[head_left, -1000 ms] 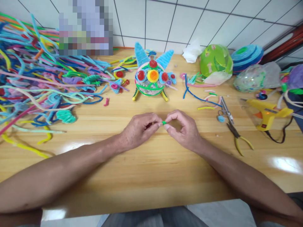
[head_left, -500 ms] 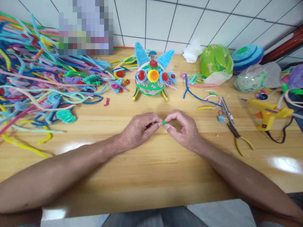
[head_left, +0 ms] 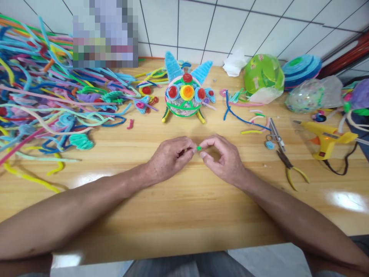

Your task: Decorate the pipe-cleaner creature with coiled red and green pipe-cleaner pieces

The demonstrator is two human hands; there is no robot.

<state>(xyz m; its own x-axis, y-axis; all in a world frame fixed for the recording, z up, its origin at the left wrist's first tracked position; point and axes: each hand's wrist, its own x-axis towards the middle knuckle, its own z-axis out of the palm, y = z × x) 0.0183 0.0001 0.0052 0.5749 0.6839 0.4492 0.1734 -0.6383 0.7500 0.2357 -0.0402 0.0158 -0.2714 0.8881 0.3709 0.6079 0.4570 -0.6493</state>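
Observation:
Between my two hands is a small green piece of pipe cleaner, held just above the table. My left hand pinches it from the left with thumb and forefinger. From the right, the forefinger and thumb of my right hand close around its other end, the forefinger touching it and the thumb just below. Most of the piece is hidden by fingertips. Behind the hands stands a pipe-cleaner figure with light blue pointed ears, red eyes, an orange-yellow nose and yellow-tipped legs.
A heap of coloured pipe cleaners covers the left side. On the right lie scissors, pliers and a yellow glue gun with its cord. A green round object and a clear plastic bottle piece sit farther back by the tiled wall.
The right thumb has loosened slightly and sits a little lower from the green piece. Otherwise both hands stay in the same place, and nothing else on the table has moved.

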